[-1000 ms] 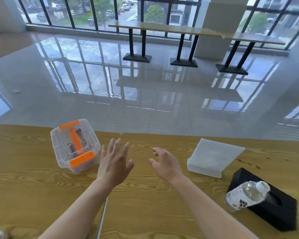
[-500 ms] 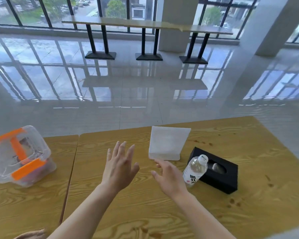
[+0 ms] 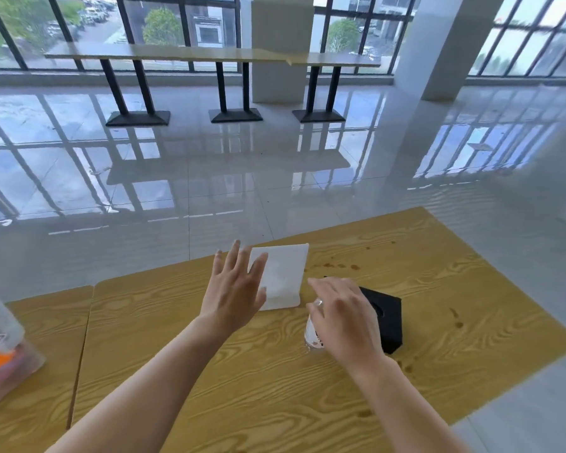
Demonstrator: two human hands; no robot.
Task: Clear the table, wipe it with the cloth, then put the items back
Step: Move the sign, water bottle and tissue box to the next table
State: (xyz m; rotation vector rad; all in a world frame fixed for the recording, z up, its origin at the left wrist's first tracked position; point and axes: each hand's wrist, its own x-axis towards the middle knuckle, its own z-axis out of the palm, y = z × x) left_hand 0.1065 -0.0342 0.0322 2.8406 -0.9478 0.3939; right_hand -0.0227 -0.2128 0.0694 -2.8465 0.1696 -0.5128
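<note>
A folded white cloth (image 3: 283,276) lies near the far edge of the wooden table (image 3: 406,289). My left hand (image 3: 234,289) hovers over the cloth's left side, fingers spread, holding nothing. A clear water bottle (image 3: 311,333) stands beside a black tissue box (image 3: 388,322). My right hand (image 3: 342,317) covers the bottle's top with its fingers curved around it; whether it grips the bottle is unclear. Brown stains dot the table by the cloth and on the right.
A clear plastic box with orange latches (image 3: 0,358) sits on the adjoining table at the far left. The table's right and far edges drop to a glossy tiled floor. A long bar table (image 3: 209,57) stands by the windows.
The view has swung right, so the plastic box slid to the left edge. My right hand moved onto the water bottle. My left hand reached forward over the cloth.
</note>
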